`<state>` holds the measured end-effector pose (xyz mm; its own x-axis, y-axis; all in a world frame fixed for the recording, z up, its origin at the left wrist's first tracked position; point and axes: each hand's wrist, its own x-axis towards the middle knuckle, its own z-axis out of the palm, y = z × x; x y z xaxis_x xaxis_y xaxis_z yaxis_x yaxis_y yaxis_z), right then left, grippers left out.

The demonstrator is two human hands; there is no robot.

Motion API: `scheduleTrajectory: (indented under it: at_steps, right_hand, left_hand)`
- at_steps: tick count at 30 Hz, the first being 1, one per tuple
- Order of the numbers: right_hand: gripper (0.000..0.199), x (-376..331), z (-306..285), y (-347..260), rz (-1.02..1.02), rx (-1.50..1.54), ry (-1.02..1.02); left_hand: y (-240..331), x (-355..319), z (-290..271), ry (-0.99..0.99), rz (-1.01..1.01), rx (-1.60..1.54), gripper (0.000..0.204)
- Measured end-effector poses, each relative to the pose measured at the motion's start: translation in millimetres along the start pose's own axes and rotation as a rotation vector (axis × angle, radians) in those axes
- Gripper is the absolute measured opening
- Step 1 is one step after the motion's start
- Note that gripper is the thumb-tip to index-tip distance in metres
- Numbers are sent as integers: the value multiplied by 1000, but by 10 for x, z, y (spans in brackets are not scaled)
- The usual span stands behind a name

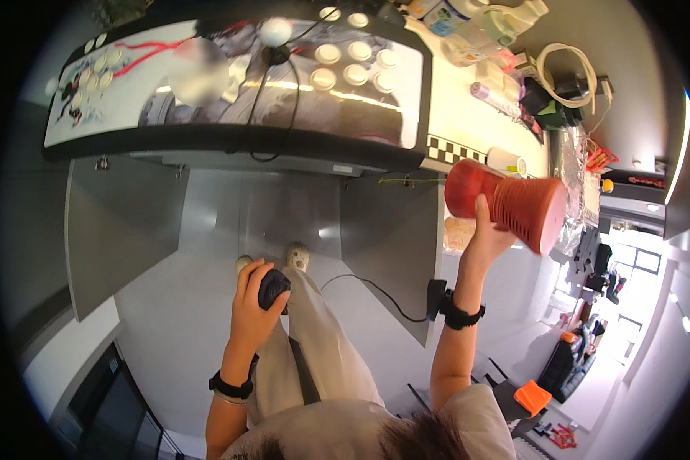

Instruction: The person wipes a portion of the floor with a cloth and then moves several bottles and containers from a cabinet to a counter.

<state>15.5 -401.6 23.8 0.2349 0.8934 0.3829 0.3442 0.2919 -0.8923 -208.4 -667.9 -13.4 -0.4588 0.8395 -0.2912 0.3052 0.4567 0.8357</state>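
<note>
My left hand [251, 308] is closed around a small black rounded object [274, 290] that looks like a computer mouse, held low in front of my legs. Raised at the right, my right hand [489, 236] grips a red hourglass-shaped container [527, 208] with a ribbed middle. It is tilted beside the counter's edge. I cannot see what, if anything, is inside it. Ahead lies an arcade control panel [230, 130] with white round buttons [328, 54] and a white ball-top joystick [276, 32]. Both hands are apart from the panel.
Below the panel, two grey cabinet doors [126, 230] [391, 245] hang open. Bottles, packets and a coiled white hose [566, 75] crowd the cream counter [456, 100] at right. A black cable [376, 285] hangs near my right wrist. An orange item [532, 399] rests on a chair.
</note>
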Motion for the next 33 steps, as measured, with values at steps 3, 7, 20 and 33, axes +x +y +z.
scheduleTrajectory:
  at_steps: [3,7,20,33]
  right_hand:
    - [56,-421,-100,-230,120,-27,-127]
    - [72,-916,-15,-284,118,23,-494]
    - [60,-1931,1137,963,210,-36,-731]
    - [56,-1502,1750,1793,-156,-123,-748]
  left_hand:
    - [-110,-33,13,-1,-12,-4,46]
    - [-212,-24,-6,-36,-82,-58,46]
    - [-1431,246,359,-96,-169,-162,45]
    - [-2283,194,489,69,-253,-218,48]
